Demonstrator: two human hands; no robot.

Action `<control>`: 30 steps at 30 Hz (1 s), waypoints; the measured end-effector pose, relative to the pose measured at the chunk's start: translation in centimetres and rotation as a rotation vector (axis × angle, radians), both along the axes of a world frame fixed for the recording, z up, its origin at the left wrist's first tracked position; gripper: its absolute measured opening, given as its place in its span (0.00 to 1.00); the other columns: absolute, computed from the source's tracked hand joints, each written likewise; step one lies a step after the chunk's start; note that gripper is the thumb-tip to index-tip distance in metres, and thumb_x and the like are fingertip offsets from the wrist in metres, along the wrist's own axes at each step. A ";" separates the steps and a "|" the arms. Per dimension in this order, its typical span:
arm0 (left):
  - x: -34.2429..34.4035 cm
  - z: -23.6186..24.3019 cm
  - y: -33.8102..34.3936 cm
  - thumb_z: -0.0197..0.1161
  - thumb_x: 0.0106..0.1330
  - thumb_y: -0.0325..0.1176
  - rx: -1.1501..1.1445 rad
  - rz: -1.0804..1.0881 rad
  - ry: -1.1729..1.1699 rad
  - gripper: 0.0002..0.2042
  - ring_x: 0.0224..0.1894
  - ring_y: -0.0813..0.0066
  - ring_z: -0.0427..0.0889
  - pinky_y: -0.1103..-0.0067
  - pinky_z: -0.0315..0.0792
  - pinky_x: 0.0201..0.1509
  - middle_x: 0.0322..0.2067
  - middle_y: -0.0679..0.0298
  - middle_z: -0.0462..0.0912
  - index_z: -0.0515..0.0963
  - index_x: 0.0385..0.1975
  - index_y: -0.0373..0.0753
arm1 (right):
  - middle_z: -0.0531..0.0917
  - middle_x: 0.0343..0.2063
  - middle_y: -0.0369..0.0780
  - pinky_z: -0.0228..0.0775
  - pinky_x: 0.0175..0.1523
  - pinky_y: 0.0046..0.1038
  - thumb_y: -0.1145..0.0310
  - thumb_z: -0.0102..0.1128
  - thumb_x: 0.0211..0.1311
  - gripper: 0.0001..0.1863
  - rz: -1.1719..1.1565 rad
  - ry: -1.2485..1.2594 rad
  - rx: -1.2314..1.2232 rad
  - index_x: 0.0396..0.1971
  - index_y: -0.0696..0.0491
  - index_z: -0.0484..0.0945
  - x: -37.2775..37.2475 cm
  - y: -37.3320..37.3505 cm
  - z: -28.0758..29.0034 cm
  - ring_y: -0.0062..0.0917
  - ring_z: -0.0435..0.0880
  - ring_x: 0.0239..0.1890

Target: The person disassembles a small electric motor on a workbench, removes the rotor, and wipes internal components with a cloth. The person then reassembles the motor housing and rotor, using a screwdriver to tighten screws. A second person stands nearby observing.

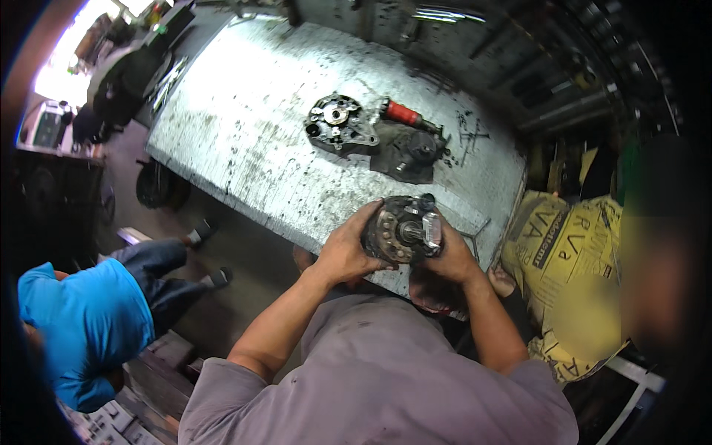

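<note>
Both my hands hold a dirty alternator body (400, 233) above the near edge of the metal-topped bench. Its round face is turned up, showing a shaft in the middle and a silvery block at its right side. My left hand (347, 248) wraps round the left side, thumb near the top. Round the right side closes my right hand (454, 258), its fingers partly hidden under the part. Farther back on the bench lie an alternator end housing (320, 127), a dark cover with a raised dome (404, 159) and a red-bodied tool (402, 113).
Several loose bolts (475, 136) lie right of the dark cover. The bench top (230, 119) stretches to the far left. A person in a blue shirt (96, 319) is at the left; another in printed yellow clothing (560, 252) is close on my right. Cluttered shelving (534, 81) stands behind.
</note>
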State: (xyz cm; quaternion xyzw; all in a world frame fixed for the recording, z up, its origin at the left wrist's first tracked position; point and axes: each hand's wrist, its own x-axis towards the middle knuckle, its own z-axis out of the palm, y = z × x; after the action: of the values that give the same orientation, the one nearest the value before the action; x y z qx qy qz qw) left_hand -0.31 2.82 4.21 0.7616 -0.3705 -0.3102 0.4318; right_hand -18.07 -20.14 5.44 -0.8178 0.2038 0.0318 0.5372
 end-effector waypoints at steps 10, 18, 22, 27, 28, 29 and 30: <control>1.3 -6.2 1.9 0.87 0.57 0.45 -0.323 -0.011 0.346 0.50 0.72 0.46 0.80 0.61 0.74 0.77 0.72 0.45 0.79 0.68 0.79 0.35 | 0.87 0.62 0.44 0.81 0.70 0.38 0.74 0.92 0.47 0.48 0.031 0.226 -0.196 0.69 0.61 0.74 -1.5 3.1 -0.7 0.33 0.88 0.63; 1.4 -6.4 2.4 0.84 0.60 0.47 -0.354 -0.021 0.350 0.49 0.73 0.45 0.78 0.60 0.73 0.78 0.73 0.47 0.76 0.67 0.80 0.38 | 0.86 0.63 0.46 0.80 0.71 0.40 0.80 0.87 0.49 0.46 -0.274 0.239 -0.005 0.70 0.61 0.72 -3.3 2.9 -0.8 0.36 0.88 0.63; 1.6 -5.1 2.4 0.83 0.61 0.52 -0.269 0.030 0.348 0.51 0.73 0.43 0.78 0.59 0.73 0.77 0.73 0.42 0.75 0.66 0.80 0.32 | 0.87 0.61 0.44 0.81 0.70 0.39 0.81 0.86 0.48 0.44 -0.214 0.343 -0.098 0.67 0.60 0.75 -3.1 2.2 -0.3 0.35 0.88 0.61; 2.4 -4.1 1.1 0.82 0.63 0.54 -0.150 -0.035 0.506 0.51 0.73 0.42 0.78 0.60 0.72 0.78 0.70 0.39 0.75 0.67 0.78 0.27 | 0.88 0.60 0.42 0.81 0.68 0.38 0.75 0.90 0.46 0.44 -0.191 0.320 -0.188 0.66 0.57 0.78 -3.1 2.7 -0.2 0.34 0.89 0.58; 2.3 -4.2 1.0 0.81 0.63 0.55 -0.203 -0.009 0.477 0.50 0.72 0.42 0.78 0.60 0.72 0.77 0.69 0.40 0.76 0.67 0.78 0.28 | 0.88 0.60 0.42 0.81 0.67 0.38 0.73 0.92 0.44 0.44 -0.224 0.365 -0.187 0.65 0.57 0.80 -3.0 2.7 -0.1 0.34 0.88 0.58; 2.1 -4.4 1.0 0.81 0.63 0.56 -0.216 -0.003 0.458 0.50 0.72 0.43 0.78 0.59 0.73 0.76 0.68 0.42 0.76 0.68 0.78 0.29 | 0.88 0.60 0.42 0.81 0.67 0.38 0.72 0.92 0.44 0.43 -0.222 0.380 -0.180 0.64 0.57 0.81 -2.8 2.8 0.1 0.33 0.88 0.59; 1.9 -4.7 1.0 0.81 0.63 0.56 -0.253 0.016 0.464 0.49 0.72 0.43 0.77 0.59 0.73 0.76 0.68 0.42 0.76 0.69 0.77 0.29 | 0.88 0.59 0.42 0.81 0.66 0.37 0.71 0.92 0.45 0.42 -0.224 0.402 -0.178 0.64 0.56 0.82 -2.6 2.8 0.5 0.33 0.88 0.59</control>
State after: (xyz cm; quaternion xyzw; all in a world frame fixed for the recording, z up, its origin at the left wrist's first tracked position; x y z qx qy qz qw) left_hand 1.63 3.83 -0.48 0.6129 -0.2915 -0.4242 0.5995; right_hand -20.71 -17.37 5.92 -0.8116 0.3978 0.1160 0.4118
